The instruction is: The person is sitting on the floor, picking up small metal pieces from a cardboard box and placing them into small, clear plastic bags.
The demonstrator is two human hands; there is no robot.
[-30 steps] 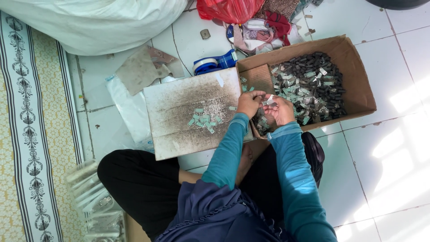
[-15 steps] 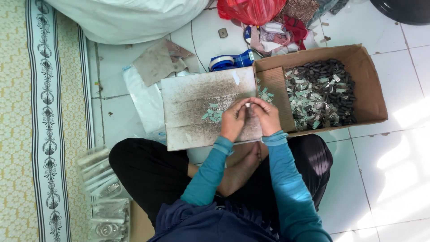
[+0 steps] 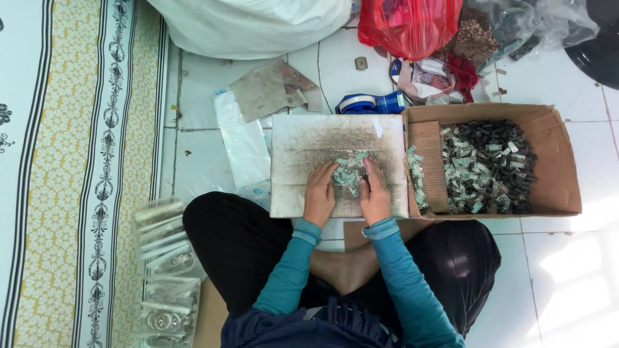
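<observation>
At centre frame, a stained grey board (image 3: 335, 145) is laid flat on the white tile floor (image 3: 567, 270), w/ both hands pressed down on it. Left hand (image 3: 320, 193) is seen palm-down, fingers spread flat, nothing gripped; right hand (image 3: 375, 192) likewise, fingers extended and open. Between the two hands' fingertips a small heap of pale green-and-white pieces (image 3: 348, 175) is gathered on the board, touched from both sides (exact kind of piece is too small to tell). Right of the board, touching its edge, an open cardboard box (image 3: 554, 161) is seen, filled w/ dark and pale small parts (image 3: 490, 167). Just above the board a blue tape dispenser (image 3: 371, 103) is lying. Upper centre, a red plastic bag (image 3: 409, 26) and a white sack (image 3: 251, 22) are seen. Lower left, clear plastic packets (image 3: 164, 270) are stacked beside a patterned yellow mat (image 3: 71, 174).
</observation>
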